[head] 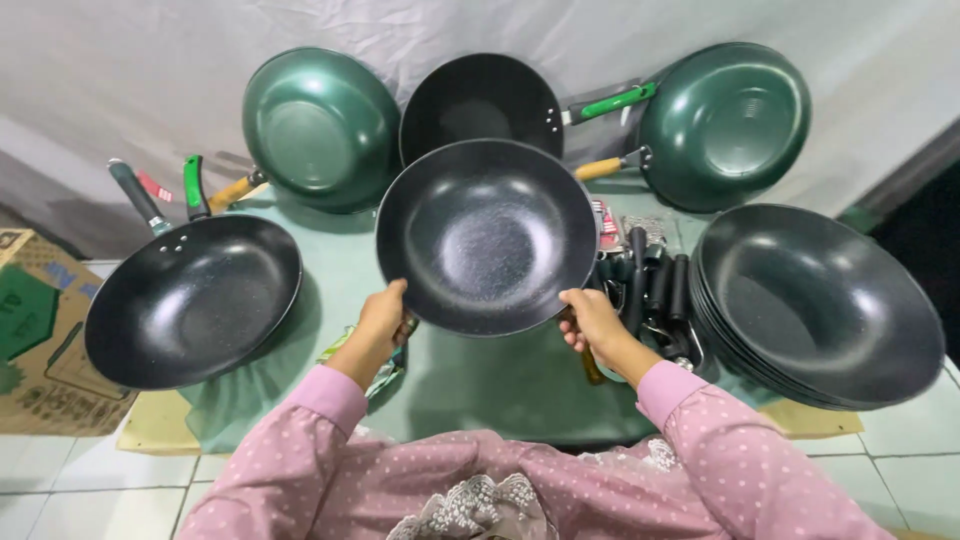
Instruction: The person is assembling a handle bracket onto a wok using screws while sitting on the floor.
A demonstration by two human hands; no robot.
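Two hands hold one black handleless wok (487, 235) above the middle of the worktop (470, 375), its hollow side facing the camera. The left hand (385, 320) grips the lower left rim, thumb on the inner face and the other fingers hidden behind the pan; the right hand (590, 322) grips the lower right rim in the same manner. Both sets of fingers are thus closed on the rim. Pink dotted sleeves (320, 440) cover both forearms.

To the left, a black wok with a dark handle (192, 300) lies on the green cloth of the worktop. Behind it, a green wok with a wooden handle (322, 128) leans against the pale backdrop (120, 70). Directly behind the held pan, partly hidden by it, stands a black wok with a green handle (480, 100). At the rear right, a second green wok (725, 125) leans likewise, also with a wooden handle. At the right, a stack of black handleless woks (815, 305) rests on the worktop. Between this stack and the right hand lies a cluster of loose black handles (655, 285). A cardboard box (35, 335) sits on the tiled floor (905, 455) at the far left.
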